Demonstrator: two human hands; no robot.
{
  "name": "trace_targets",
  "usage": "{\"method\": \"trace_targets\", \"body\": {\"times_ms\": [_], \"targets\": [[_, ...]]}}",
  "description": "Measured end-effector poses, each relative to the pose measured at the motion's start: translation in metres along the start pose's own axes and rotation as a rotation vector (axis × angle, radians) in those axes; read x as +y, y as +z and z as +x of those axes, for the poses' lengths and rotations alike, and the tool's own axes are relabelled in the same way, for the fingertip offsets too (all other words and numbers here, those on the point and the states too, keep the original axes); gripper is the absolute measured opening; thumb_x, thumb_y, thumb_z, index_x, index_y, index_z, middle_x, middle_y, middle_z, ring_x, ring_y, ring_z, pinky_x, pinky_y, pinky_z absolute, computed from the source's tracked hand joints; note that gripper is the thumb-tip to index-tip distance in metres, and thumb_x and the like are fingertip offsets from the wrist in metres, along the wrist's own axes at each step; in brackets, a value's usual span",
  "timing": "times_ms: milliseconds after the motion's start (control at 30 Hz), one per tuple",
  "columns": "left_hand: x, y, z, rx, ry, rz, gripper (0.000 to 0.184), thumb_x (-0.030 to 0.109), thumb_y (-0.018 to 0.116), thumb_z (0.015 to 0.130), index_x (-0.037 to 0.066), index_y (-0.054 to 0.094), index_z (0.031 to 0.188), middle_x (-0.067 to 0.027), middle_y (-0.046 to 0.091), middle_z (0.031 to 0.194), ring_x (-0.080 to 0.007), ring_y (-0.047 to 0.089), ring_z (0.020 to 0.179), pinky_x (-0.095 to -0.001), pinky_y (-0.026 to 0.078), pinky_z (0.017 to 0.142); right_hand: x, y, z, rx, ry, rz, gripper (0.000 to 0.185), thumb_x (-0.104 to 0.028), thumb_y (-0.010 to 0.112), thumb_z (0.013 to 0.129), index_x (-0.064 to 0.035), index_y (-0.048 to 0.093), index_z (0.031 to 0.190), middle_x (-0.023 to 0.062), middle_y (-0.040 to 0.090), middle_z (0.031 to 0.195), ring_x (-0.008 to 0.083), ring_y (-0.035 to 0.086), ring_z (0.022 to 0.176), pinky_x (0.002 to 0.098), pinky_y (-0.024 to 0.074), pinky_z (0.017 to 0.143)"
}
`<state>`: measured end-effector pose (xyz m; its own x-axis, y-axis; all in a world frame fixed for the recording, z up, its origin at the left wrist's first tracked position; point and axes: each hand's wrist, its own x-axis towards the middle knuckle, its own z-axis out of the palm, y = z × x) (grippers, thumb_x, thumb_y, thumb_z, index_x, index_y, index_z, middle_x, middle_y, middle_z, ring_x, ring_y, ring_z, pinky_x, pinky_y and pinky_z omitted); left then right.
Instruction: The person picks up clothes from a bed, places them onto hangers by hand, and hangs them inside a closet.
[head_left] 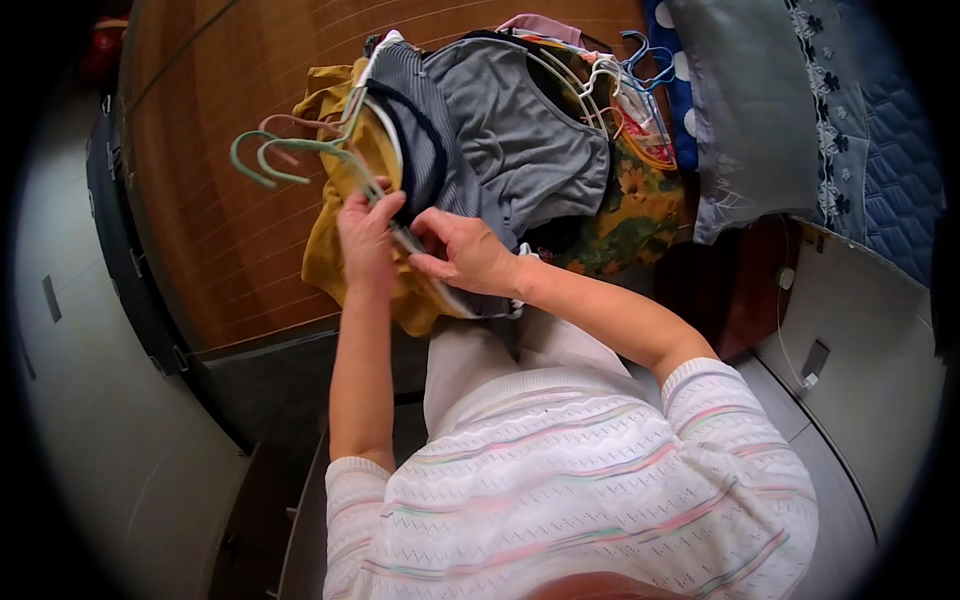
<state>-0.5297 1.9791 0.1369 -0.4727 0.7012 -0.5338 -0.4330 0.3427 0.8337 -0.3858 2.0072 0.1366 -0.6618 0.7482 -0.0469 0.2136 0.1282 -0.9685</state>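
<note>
Holding green hangers [362, 172] with left fingers [386, 208], maybe to keep them steady. Bending right fingers [434, 222] close by; hard to tell if pinching.

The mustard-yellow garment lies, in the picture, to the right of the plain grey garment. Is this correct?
Not quite: the head view shows the mustard-yellow garment to the left of the plain grey garment, not to the right of it.

The hangers [345, 153] look smooth plastic, the grey garment [525, 135] matt cloth.
</note>
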Motion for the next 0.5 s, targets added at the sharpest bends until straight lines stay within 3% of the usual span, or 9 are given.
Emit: {"method": "trace_targets", "body": {"times_ms": [67, 100, 167, 267, 333, 367, 433, 500], "targets": [[0.019, -0.025, -0.007, 0.036, 0.051, 0.011, 0.026, 0.001, 0.064, 0.071, 0.002, 0.055, 0.095, 0.0009, 0.053, 0.078, -0.008, 0.05, 0.073, -0.0198, 0.039, 0.068, 0.002, -0.01, 0.001, -0.059, -0.045, 0.087, 0.016, -0.011, 0.062, 0.075, -0.0014, 0.055, 0.085, 0.0093, 0.056, 0.072, 0.0164, 0.055, 0.06, 0.0271, 0.0452, 0.057], [0.038, -0.04, -0.013, 0.092, 0.088, 0.123, 0.024, 0.001, 0.064, 0.071, 0.003, 0.058, 0.094, 0.0013, 0.054, 0.079, -0.0081, 0.051, 0.073, -0.0198, 0.039, 0.069, 0.011, -0.026, 0.005, -0.053, 0.055, 0.093, 0.013, -0.011, 0.061, 0.078, -0.0014, 0.058, 0.086, 0.0057, 0.058, 0.074, 0.0106, 0.055, 0.064, 0.0239, 0.0451, 0.058], [0.075, -0.085, -0.025, 0.197, 0.162, 0.269, 0.022, 0.004, 0.064, 0.072, 0.004, 0.06, 0.094, -0.0002, 0.058, 0.081, -0.01, 0.054, 0.076, -0.0228, 0.041, 0.073, 0.056, -0.064, 0.007, 0.099, 0.205, -0.028, 0.013, -0.013, 0.058, 0.08, -0.0015, 0.058, 0.086, 0.004, 0.058, 0.072, 0.0088, 0.054, 0.065, 0.0226, 0.045, 0.059], [0.136, -0.167, -0.04, 0.274, 0.261, 0.465, 0.024, 0.004, 0.062, 0.074, 0.003, 0.06, 0.098, -0.0014, 0.06, 0.088, -0.0114, 0.055, 0.082, -0.0225, 0.041, 0.078, 0.147, -0.135, -0.007, 0.305, 0.476, -0.428, 0.021, -0.017, 0.057, 0.076, -0.0028, 0.06, 0.09, 0.0135, 0.063, 0.083, 0.0245, 0.061, 0.077, 0.0335, 0.0478, 0.07], [0.167, -0.223, -0.05, 0.334, 0.366, 0.704, 0.024, 0.007, 0.06, 0.078, -0.001, 0.056, 0.101, -0.0047, 0.057, 0.093, -0.014, 0.053, 0.086, -0.0227, 0.039, 0.078, 0.195, -0.172, -0.02, 0.357, 0.574, -0.572, 0.028, -0.023, 0.059, 0.073, -0.0024, 0.059, 0.092, 0.0147, 0.062, 0.087, 0.0286, 0.06, 0.081, 0.0359, 0.0469, 0.073], [0.184, -0.246, -0.057, 0.314, 0.279, 0.661, 0.026, 0.01, 0.059, 0.079, -0.002, 0.055, 0.102, -0.0053, 0.055, 0.094, -0.0153, 0.052, 0.088, -0.0247, 0.038, 0.08, 0.208, -0.186, -0.024, 0.371, 0.639, -0.599, 0.034, -0.026, 0.06, 0.072, -0.0026, 0.058, 0.096, 0.0155, 0.062, 0.091, 0.0298, 0.059, 0.085, 0.0366, 0.0459, 0.076], [0.21, -0.285, -0.073, 0.397, 0.328, 0.759, 0.021, 0.008, 0.056, 0.081, -0.001, 0.055, 0.1, -0.0053, 0.056, 0.091, -0.0131, 0.052, 0.083, -0.0234, 0.039, 0.078, 0.234, -0.204, -0.027, 0.362, 0.799, -0.655, 0.048, -0.031, 0.062, 0.07, -0.0032, 0.053, 0.108, 0.0182, 0.059, 0.1, 0.032, 0.056, 0.095, 0.0379, 0.0427, 0.083], [0.234, -0.302, -0.095, 0.529, 0.34, 0.976, 0.027, 0.013, 0.055, 0.083, -0.005, 0.053, 0.103, -0.0093, 0.055, 0.097, -0.0162, 0.052, 0.088, -0.0264, 0.039, 0.08, 0.242, -0.204, -0.021, 0.365, 0.814, -0.681, 0.051, -0.033, 0.062, 0.069, -0.0036, 0.052, 0.11, 0.0189, 0.058, 0.103, 0.033, 0.055, 0.097, 0.038, 0.0419, 0.084]]}}
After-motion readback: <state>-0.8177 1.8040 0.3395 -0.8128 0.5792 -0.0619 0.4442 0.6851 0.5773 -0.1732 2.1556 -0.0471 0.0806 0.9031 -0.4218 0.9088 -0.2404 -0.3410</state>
